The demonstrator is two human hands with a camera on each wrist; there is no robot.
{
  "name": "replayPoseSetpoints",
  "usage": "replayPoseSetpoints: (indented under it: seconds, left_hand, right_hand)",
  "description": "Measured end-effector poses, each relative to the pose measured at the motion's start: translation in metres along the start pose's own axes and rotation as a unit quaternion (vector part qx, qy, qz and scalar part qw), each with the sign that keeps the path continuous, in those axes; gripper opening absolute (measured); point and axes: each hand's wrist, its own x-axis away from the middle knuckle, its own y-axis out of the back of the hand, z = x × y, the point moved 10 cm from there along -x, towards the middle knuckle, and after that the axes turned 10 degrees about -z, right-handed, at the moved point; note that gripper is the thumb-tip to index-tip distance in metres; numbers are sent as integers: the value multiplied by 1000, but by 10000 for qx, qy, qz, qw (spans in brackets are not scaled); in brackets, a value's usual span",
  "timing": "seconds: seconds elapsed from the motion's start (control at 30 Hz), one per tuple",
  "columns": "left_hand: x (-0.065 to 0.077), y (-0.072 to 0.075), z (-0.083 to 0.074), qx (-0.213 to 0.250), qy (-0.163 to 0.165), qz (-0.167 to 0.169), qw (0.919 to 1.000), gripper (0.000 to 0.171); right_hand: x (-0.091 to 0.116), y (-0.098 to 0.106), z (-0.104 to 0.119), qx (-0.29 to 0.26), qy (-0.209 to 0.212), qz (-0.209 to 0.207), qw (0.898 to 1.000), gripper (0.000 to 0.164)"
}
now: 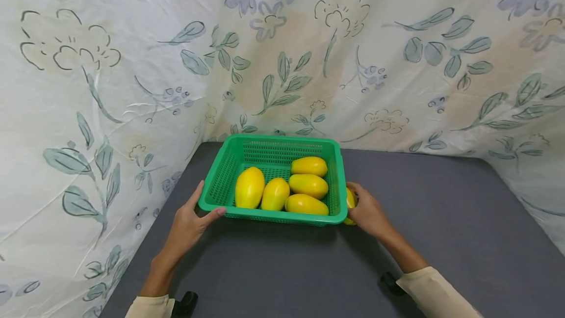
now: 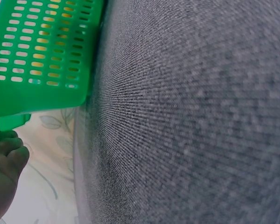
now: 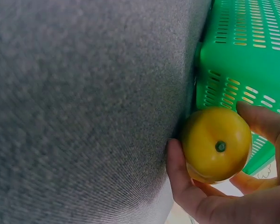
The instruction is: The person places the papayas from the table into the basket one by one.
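A green plastic basket [image 1: 282, 218] with slotted walls stands on the grey surface, holding several smooth yellow mangoes [image 1: 249, 188]. My left hand [image 1: 190, 227] grips its front left corner, thumb over the front rim and fingers along the left side. In the left wrist view, fingertips [image 2: 11, 151] reach up to the rim of the basket [image 2: 42, 95]. Outside the right wall, my right hand [image 1: 366, 210] holds another mango [image 3: 217, 144] between thumb and fingers. Its green stem end shows in the right wrist view, right beside the basket wall [image 3: 252, 60].
The dark grey tabletop [image 1: 282, 269] extends in front of and to the right of the basket. A floral cloth [image 1: 282, 63] hangs behind and along the left side. A dark strap device [image 1: 185, 303] sits at the left wrist, another [image 1: 391, 283] at the right.
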Motion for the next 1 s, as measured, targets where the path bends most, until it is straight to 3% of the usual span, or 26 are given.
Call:
replayPoseSetpoints:
  seconds: [0.43, 1.0]
  left_hand:
    - [1, 2, 2, -60, 26, -17, 10000, 103]
    - [-2, 1, 2, -74, -41, -3, 10000, 102]
  right_hand:
    - [12, 1, -4, -353, -66, -67, 9993, 72]
    - [22, 24, -11, -518, -340, -308, 9976, 79]
